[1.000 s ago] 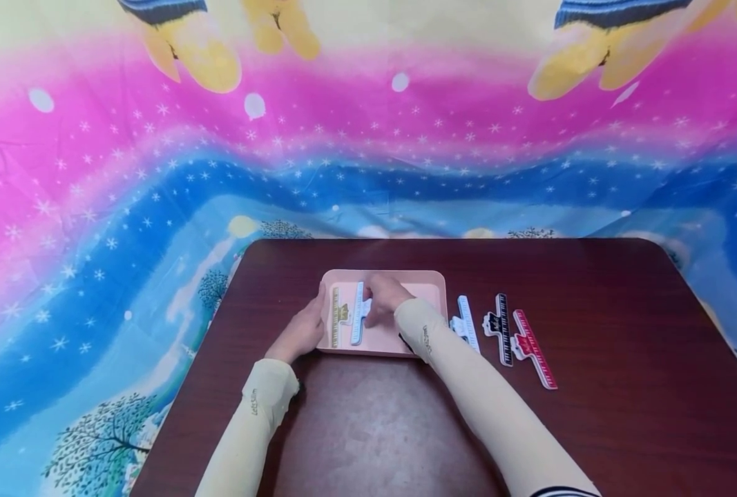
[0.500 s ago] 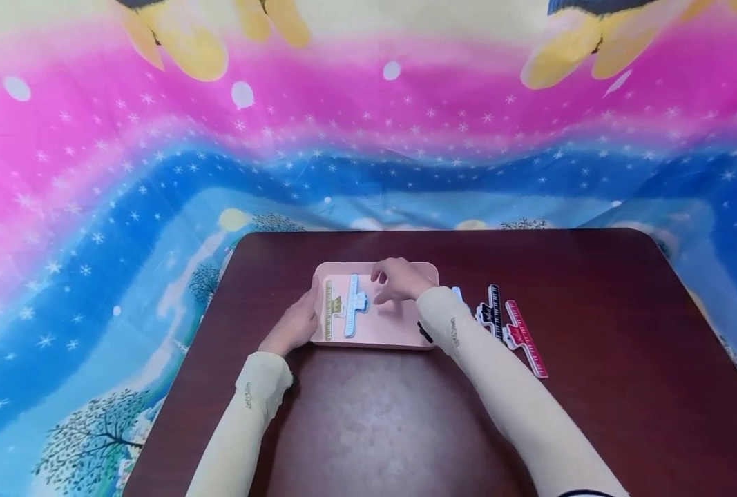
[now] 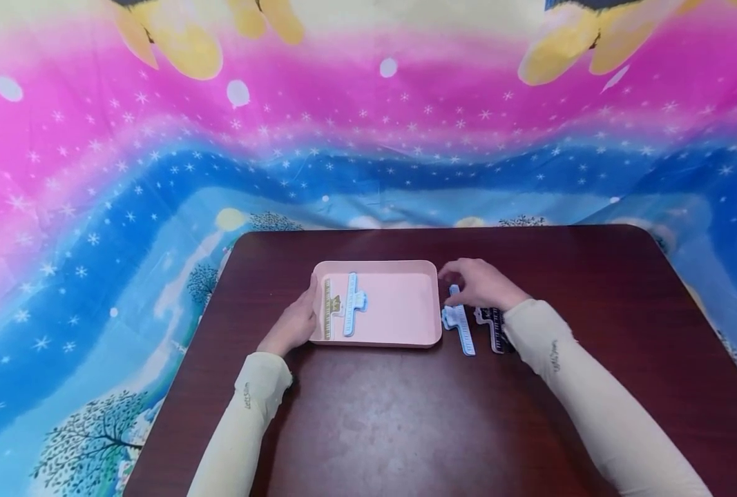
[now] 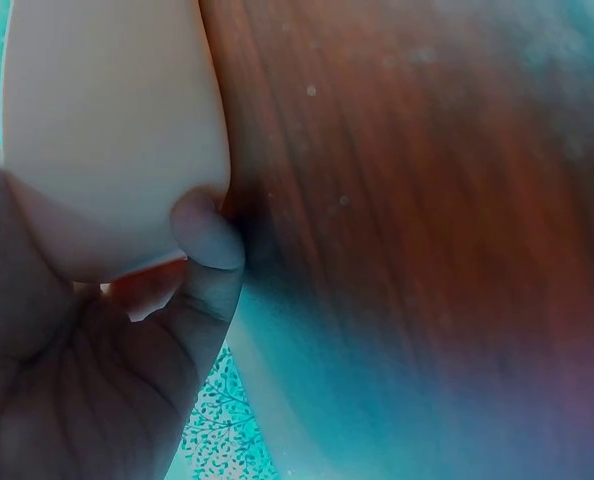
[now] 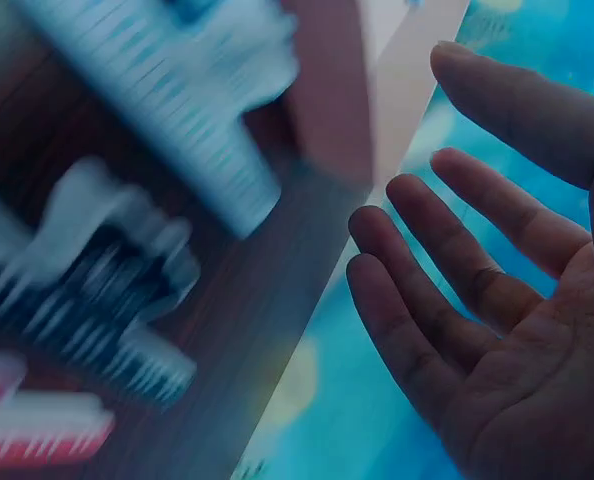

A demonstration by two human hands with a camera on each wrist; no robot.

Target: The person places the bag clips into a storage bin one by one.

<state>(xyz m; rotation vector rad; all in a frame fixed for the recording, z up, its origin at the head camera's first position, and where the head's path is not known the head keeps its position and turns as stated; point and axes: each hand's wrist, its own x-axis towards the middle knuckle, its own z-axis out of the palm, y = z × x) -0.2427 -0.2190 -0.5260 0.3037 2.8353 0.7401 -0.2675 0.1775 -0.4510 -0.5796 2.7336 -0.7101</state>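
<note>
My left hand (image 3: 291, 322) holds the near left corner of a pink tray (image 3: 405, 344); in the left wrist view the thumb (image 4: 209, 235) lies against the tray's wall. Inside the tray are a gold ruler clip (image 3: 328, 317) and a light blue ruler clip (image 3: 351, 310). Right of the tray, my right hand (image 3: 483, 283) hovers with fingers spread and holds nothing, over the upper end of another light blue ruler clip (image 3: 463, 335). A black ruler clip (image 3: 496, 338) is partly covered by the arm. The red ruler clip (image 5: 42, 430) shows in the right wrist view only.
Everything lies on a dark brown wooden table (image 3: 368, 414). A colourful printed cloth (image 3: 368, 138) hangs behind and beside it. The tray's raised right wall (image 3: 438, 304) stands between the tray's clips and those on the table.
My right hand has left the light blue clip in the tray and moved right, past the tray's wall, to the other light blue clip. The left hand stays at the tray.
</note>
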